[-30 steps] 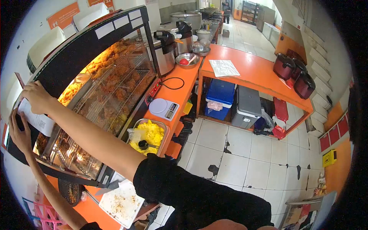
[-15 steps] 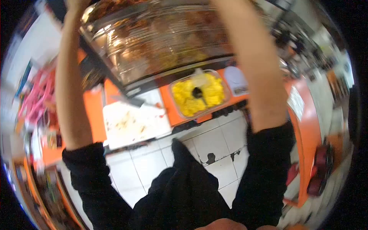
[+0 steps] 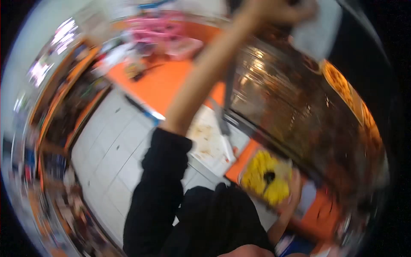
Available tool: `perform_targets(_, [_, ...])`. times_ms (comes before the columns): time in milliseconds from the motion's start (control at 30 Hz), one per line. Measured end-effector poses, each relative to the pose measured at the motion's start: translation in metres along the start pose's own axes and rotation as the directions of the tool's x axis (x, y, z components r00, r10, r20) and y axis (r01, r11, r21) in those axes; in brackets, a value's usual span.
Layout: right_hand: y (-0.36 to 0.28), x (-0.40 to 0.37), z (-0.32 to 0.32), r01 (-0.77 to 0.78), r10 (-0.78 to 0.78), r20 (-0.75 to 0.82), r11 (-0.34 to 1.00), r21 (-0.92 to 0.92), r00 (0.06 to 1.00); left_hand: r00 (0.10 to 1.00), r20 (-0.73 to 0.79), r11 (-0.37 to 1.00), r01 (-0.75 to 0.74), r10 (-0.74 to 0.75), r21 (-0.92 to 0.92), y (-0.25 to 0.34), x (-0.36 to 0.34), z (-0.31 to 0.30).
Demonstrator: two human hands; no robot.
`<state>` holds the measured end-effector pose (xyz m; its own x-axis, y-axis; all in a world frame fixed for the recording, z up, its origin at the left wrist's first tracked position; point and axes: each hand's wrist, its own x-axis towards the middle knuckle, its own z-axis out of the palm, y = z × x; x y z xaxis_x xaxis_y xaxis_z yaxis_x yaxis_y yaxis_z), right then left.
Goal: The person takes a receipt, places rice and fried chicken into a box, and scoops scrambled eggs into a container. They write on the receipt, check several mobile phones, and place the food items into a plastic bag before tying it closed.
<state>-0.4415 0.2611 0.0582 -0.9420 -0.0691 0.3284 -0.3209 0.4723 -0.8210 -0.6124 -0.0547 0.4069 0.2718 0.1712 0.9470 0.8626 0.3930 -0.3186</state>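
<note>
My left hand (image 3: 280, 12), smeared by motion, is stretched up at the top beside a pale whitish panel (image 3: 319, 32) above the glass display case (image 3: 274, 85). Its fingers are too blurred to make out their grip. Low on the right, my right hand (image 3: 295, 188) is at the side rim of a clear plastic container (image 3: 244, 171), fingers along its edge. Yellow chunky food (image 3: 263, 167) fills this container, with a black utensil (image 3: 269, 176) lying on top. Next to it, a knife (image 3: 225, 132) lies across a stained white cutting board (image 3: 205, 132).
An orange counter (image 3: 158, 85) runs along the case, with pink plastic baskets (image 3: 158, 28) at its far end. Trays of orange-coloured food (image 3: 338, 85) show at the upper right. Shelves (image 3: 64, 94) stand at the left, beyond the white tiled floor (image 3: 107, 158).
The view has swung to the left. My right hand has come down from the top of the case to the container of yellow food, while my left stays raised.
</note>
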Motion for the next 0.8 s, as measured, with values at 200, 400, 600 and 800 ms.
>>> perform_targets(200, [0.097, -0.004, 0.017, -0.382, 0.308, 0.240, 0.839, 0.387, 0.920, 0.981, -0.183, 0.958, 0.109, -0.061, 0.264, 0.033, -0.010, -0.012])
perform_targets(400, [0.035, 0.014, 0.043, -0.327, 0.009, 0.337, 0.264, 0.907, 0.942, 0.857, 0.363, 0.925, 0.379, -0.366, 0.038, 0.262, -0.155, 0.026])
perform_targets(600, [-0.010, 0.024, 0.084, -0.308, 0.047, 0.313, 0.364, 0.879, 0.948, 0.846, 0.201, 0.844, 0.409, -0.493, 0.347, 0.289, -0.227, 0.081])
perform_targets(800, [-0.030, 0.021, 0.101, -0.313, 0.072, 0.311, 0.402, 0.861, 0.948, 0.794, 0.262, 0.836, 0.533, -0.548, 0.135, 0.295, -0.210, 0.032])
